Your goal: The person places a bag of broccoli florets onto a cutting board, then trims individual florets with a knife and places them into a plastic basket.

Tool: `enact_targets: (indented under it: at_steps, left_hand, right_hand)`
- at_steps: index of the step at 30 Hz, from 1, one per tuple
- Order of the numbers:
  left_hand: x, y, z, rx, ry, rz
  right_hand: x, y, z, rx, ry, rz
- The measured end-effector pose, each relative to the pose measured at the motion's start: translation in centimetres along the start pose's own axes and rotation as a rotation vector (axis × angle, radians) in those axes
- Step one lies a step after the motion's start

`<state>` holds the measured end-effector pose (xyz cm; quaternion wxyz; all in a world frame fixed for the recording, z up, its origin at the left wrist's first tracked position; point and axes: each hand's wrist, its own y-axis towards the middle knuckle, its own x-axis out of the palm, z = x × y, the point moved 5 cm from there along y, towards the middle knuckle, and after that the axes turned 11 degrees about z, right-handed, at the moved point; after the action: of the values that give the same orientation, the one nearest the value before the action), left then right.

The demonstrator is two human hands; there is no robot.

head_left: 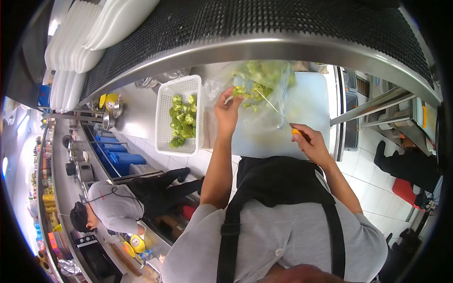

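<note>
My right hand (311,144) is closed round the orange handle of a knife (296,132). Its thin blade points up and left over the cutting board, toward the broccoli. In my left hand (227,107), thumb and fingers pinch a green broccoli floret (239,90) at the board's left edge. Beyond both hands lies a clear plastic bag (283,85) with more broccoli in it, somewhat blurred. Small green pieces rest near the blade tip on the pale cutting board (311,108). To the left, a white perforated basket (161,101) holds several cut florets (183,120).
A metal shelf edge (245,41) with black mesh runs above the board. White dishes (71,42) are stacked at upper left. Metal bowls (113,108) stand left of the basket. A co-worker (115,200) in a grey shirt is at the lower-left counter.
</note>
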<state>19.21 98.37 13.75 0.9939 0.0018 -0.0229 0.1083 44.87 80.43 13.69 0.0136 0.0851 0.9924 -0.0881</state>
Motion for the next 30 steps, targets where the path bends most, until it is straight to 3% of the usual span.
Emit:
enact_targets:
  at_steps: [4,10,16,30]
  left_hand:
    - [-0.6,-1.4,-0.8,-0.048,-0.111,-0.094]
    - [-1.0,-2.2,-1.6,-0.027,-0.234,-0.043]
    - [-1.1,-2.4,-0.3,0.011,-0.26,0.057]
    - [-1.4,-2.1,-0.3,0.073,-0.229,0.047]
  right_hand:
    - [0.4,-0.2,0.8,0.052,-0.047,-0.047]
    - [0.9,-0.9,-0.1,-0.02,-0.073,-0.042]
    - [0.8,-1.4,-0.6,-0.023,-0.105,-0.049]
    - [0.8,-1.4,0.1,-0.127,-0.115,-0.016]
